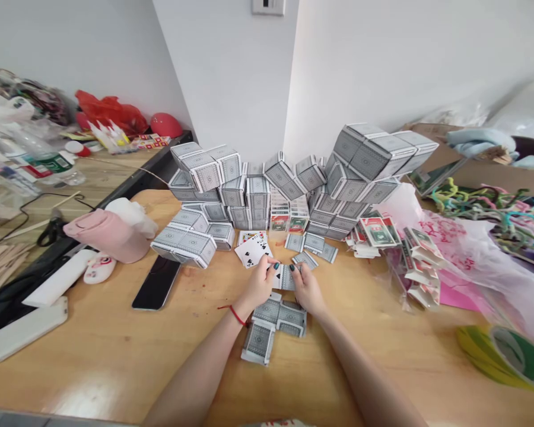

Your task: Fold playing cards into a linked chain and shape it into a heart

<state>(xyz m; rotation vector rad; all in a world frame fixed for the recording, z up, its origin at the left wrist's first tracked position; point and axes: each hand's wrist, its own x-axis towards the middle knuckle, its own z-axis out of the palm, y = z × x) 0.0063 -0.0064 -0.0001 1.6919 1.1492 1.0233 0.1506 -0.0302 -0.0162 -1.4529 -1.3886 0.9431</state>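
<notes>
Closest in, folded cards (258, 341) lie on the table (196, 356), right of the black phone (156, 284). Just past them, also right of the phone, the left hand (261, 284) and right hand (310, 289) pinch playing cards (287, 277) between their fingers! Beyond the phone, card-backed blocks (258, 198) rise in stacks.

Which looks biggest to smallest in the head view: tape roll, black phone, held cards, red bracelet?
1. Tape roll, perhaps enlarged by its nearness
2. Black phone
3. Held cards, partly covered
4. Red bracelet, a thin band
</notes>
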